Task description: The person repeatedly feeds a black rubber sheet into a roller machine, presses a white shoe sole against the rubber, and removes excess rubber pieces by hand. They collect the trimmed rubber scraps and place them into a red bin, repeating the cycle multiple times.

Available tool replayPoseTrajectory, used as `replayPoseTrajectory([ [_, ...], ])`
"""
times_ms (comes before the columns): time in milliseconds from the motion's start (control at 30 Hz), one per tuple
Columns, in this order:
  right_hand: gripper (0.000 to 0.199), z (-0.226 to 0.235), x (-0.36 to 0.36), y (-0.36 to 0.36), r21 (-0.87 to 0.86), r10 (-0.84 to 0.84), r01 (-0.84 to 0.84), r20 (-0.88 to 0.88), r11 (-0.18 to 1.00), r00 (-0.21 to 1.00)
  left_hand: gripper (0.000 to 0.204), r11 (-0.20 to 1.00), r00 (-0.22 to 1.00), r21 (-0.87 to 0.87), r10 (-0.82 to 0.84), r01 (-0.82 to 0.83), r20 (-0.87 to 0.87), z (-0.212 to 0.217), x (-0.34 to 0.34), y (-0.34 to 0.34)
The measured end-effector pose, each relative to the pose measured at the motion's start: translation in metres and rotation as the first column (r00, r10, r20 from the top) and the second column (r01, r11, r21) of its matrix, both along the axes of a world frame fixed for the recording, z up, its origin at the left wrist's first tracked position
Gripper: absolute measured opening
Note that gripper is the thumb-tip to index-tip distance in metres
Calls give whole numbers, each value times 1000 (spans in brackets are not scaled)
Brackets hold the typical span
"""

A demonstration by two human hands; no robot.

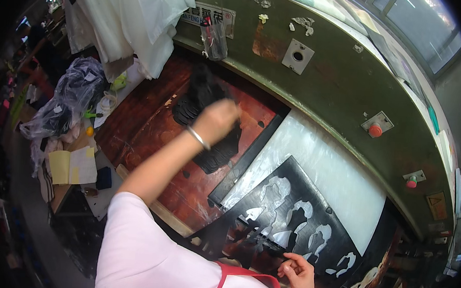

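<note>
My left hand (pixel 218 122), with a bangle at the wrist, is closed over the stacks of black cut pieces (pixel 213 156) on the reddish-brown board. Beside its fingers a blurred black cut piece (pixel 203 88) appears to be held; the hand hides part of it. A black sheet (pixel 326 205) with several shaped cut-outs lies partly on the pale cutting board (pixel 322 148) and hangs toward my body. My right hand (pixel 298 275) is at the sheet's near edge, its thumb and fingertips pinched on it.
A green machine beam (pixel 334 60) with a red button (pixel 375 130) spans the far side. A clear pen holder (pixel 214 41) hangs on it. White cloth or plastic (pixel 129 17) hangs at the far left, above bagged material (pixel 74 96) and an open notebook (pixel 73 165).
</note>
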State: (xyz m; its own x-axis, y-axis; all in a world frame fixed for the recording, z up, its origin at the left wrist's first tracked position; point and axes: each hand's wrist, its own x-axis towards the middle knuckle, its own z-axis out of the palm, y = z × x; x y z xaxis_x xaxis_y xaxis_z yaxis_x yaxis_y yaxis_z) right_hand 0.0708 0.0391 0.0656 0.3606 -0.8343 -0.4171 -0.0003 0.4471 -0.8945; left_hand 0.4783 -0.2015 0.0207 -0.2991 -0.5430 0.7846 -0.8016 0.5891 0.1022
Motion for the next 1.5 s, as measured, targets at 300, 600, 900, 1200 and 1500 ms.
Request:
replayPoseTrajectory([
  [300,23,-7,-155,34,-301,-533,493,-62,816,844,44,839,967,491,149,-234,206,-62,-37,73],
  [600,39,-179,-288,94,-693,-739,429,-668,579,-82,33,709,889,666,432,-232,-151,-34,-117,241],
  [900,31,-61,-203,146,-420,-952,878,-282,231,116,34,469,854,848,307,248,-420,-33,-116,250],
  [1200,21,-57,-20,400,-443,-826,809,-223,-388,-518,50,195,886,899,-344,392,-312,-3,-183,215],
  [1500,28,-52,156,585,-575,-277,364,-237,-732,-931,49,1,545,808,-739,589,-396,7,-278,314],
])
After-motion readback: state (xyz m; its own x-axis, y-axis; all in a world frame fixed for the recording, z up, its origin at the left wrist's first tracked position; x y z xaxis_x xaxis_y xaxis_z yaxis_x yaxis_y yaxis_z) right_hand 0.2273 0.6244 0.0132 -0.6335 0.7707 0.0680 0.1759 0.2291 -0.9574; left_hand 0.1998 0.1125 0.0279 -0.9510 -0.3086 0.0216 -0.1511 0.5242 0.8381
